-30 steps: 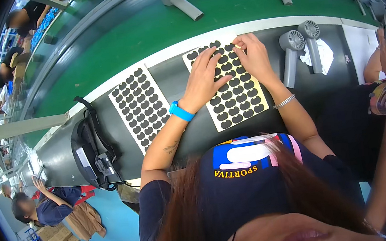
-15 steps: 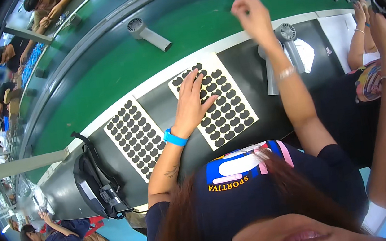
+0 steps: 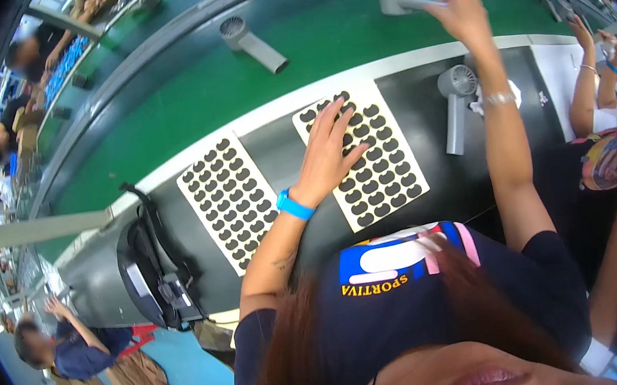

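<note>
My left hand (image 3: 331, 156) lies open, fingers spread, on the upper part of a white sheet (image 3: 360, 218) of black rounded stickers. A second sticker sheet (image 3: 189, 177) lies to its left on the dark table. Over the green belt, my right hand (image 3: 467, 15) has thumb and fingers around the handle end of a grey handheld fan (image 3: 395, 0), whose head points left. Another grey fan (image 3: 455, 119) stands or lies on the table beside my right forearm, grille facing up. Part of the area behind that forearm is hidden.
On the green belt (image 3: 145, 158) lies another grey fan (image 3: 250, 43). A black bag (image 3: 143, 280) with straps sits at the table's left. Crumpled white wrapping (image 3: 477, 106) is near my right forearm. A co-worker's arms (image 3: 584, 85) are close on the right.
My right hand has taken the belt fan by its handle and moved right, turning the fan sideways. My left hand stays on the sheet. The view has shifted; only one table fan now shows.
</note>
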The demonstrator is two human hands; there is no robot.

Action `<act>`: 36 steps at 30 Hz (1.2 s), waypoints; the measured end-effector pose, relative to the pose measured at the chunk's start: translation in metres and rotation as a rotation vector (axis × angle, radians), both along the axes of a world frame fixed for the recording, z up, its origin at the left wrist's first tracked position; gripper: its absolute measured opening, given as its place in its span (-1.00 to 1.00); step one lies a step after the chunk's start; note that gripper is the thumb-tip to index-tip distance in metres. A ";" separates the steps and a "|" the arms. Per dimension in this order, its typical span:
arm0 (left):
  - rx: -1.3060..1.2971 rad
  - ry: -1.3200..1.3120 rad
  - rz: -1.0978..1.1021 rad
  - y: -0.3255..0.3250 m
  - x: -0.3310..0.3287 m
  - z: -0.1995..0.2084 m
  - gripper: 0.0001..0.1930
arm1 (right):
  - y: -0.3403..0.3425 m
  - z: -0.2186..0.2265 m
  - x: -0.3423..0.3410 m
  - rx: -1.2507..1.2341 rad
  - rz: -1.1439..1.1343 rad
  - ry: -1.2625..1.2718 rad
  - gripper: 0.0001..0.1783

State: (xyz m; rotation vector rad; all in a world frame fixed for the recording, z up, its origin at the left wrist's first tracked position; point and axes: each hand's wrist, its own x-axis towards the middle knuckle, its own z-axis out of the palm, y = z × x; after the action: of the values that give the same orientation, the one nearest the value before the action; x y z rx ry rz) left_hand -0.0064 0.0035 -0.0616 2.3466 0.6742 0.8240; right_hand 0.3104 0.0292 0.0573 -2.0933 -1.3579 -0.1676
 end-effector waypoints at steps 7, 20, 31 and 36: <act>-0.114 -0.297 0.090 -0.019 0.004 0.055 -0.42 | -0.095 0.007 -0.135 0.024 0.273 0.139 -0.16; -0.197 -0.417 0.102 -0.036 -0.003 0.074 -0.56 | -0.139 0.021 -0.152 0.200 0.554 0.549 -0.86; -0.351 -0.491 0.049 -0.045 -0.010 0.080 -0.53 | -0.136 0.004 -0.158 0.171 0.682 0.871 -0.55; -0.587 -0.583 -0.030 -0.045 -0.011 0.082 -0.51 | -0.134 0.004 -0.162 0.182 0.684 0.939 -0.49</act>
State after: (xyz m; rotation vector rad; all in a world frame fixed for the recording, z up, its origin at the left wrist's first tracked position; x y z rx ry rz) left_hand -0.0176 -0.0419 0.0200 1.4906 0.5281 1.0589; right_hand 0.1482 -0.1046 0.0611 -1.1594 -1.2637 0.8328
